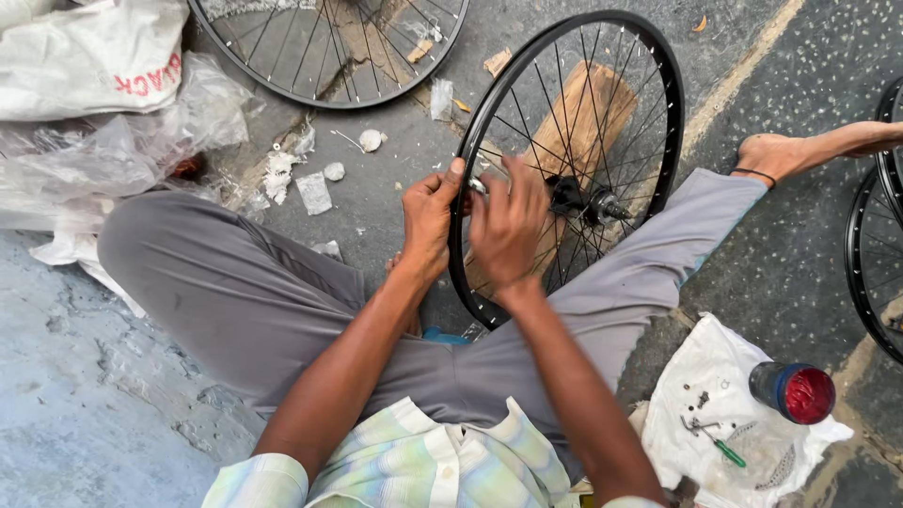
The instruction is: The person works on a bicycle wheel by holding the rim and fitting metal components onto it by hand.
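You're working among three black spoked wheels: one wheel [574,160] standing over the wooden block [583,122], a second wheel [329,47] lying left of that block, a third wheel [875,245] showing right of it. One red-capped jar [795,390], one green-handled screwdriver [720,447], both sitting below-right of it.

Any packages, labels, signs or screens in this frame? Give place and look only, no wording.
White sack: top left on the ground, crumpled, red print on it.
Clear plastic wrap: below the sack, crinkled, see-through.
Jar: lower right on a white cloth, lying on its side, dark body, red lid.
No signs or screens.
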